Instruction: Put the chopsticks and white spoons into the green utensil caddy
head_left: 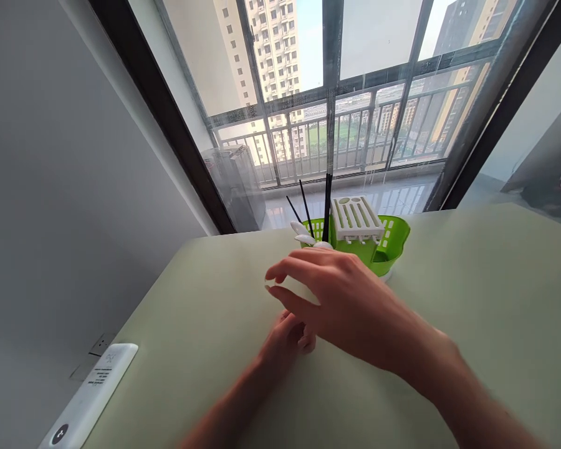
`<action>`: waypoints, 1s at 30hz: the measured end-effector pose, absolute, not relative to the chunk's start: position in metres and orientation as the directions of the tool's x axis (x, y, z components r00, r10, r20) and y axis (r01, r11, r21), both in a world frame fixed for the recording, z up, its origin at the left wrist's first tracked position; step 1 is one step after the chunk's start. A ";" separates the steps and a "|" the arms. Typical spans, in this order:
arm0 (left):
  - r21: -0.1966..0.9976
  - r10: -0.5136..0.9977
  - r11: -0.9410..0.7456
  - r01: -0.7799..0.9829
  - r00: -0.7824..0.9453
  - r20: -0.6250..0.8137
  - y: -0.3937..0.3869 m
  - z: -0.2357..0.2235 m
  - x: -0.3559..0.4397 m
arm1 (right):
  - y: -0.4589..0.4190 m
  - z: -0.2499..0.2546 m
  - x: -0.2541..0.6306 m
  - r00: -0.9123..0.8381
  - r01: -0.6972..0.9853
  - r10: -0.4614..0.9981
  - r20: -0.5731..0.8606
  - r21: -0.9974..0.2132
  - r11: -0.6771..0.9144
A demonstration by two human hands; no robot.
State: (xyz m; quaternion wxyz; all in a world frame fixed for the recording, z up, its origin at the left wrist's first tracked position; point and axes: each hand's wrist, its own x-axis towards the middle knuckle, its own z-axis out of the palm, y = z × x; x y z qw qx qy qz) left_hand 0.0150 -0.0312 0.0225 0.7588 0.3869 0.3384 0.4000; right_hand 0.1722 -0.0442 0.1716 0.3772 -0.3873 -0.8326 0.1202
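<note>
My right hand (331,287) reaches over the table, in front of the green rack. Its thumb and index finger curve toward each other, with a small gap between their tips and nothing visible held there. Below and partly behind it, my left hand (287,337) is low over the table with its fingers curled in. Part of that hand is hidden, and I see no object in it. The green plastic utensil rack (390,249) stands just beyond my hands. White spoons (303,234) and black chopsticks (327,206) stick up from its left side, and a white slotted holder (356,218) sits at its back.
The pale green table (206,293) spreads around my hands. At its left edge lies a white elongated device (98,390) with a dark round button, near a wall socket (103,343). Sliding glass doors (331,93) and a balcony railing stand behind the table.
</note>
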 end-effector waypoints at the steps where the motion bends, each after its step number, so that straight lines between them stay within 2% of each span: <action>1: 0.859 0.869 0.376 -0.349 0.455 -0.195 -0.031 0.022 0.015 | -0.046 0.164 0.174 -0.421 0.556 0.733 0.534 -0.486 0.674; 4: 0.849 0.855 0.382 -0.364 0.488 -0.176 -0.029 0.022 0.015 | -0.043 0.136 0.187 -0.305 0.617 0.740 0.599 -0.468 0.633; 6: 0.842 0.844 0.393 -0.369 0.508 -0.171 -0.028 0.022 0.015 | -0.037 0.113 0.203 -0.089 0.696 0.722 0.686 -0.476 0.538; 8: 0.843 0.841 0.395 -0.366 0.514 -0.171 -0.027 0.022 0.015 | -0.029 0.089 0.221 0.185 0.741 0.650 0.737 -0.539 0.401; 10: 0.848 0.844 0.389 -0.359 0.508 -0.172 -0.026 0.022 0.015 | -0.021 0.064 0.238 0.293 0.764 0.622 0.726 -0.569 0.305; 11: 0.851 0.845 0.386 -0.356 0.506 -0.171 -0.026 0.021 0.015 | -0.018 0.051 0.245 0.303 0.772 0.618 0.726 -0.567 0.287; 17: 0.862 0.846 0.368 -0.349 0.511 -0.154 -0.025 0.017 0.014 | -0.008 -0.003 0.264 0.107 0.896 0.756 0.646 -0.392 0.209; 21: 0.867 0.841 0.364 -0.339 0.519 -0.150 -0.024 0.016 0.013 | -0.007 -0.008 0.274 0.073 0.936 0.804 0.590 -0.319 0.149; 30: 0.873 0.833 0.362 -0.325 0.533 -0.147 -0.024 0.014 0.013 | 0.007 -0.009 0.332 0.071 0.960 0.833 0.548 -0.265 0.093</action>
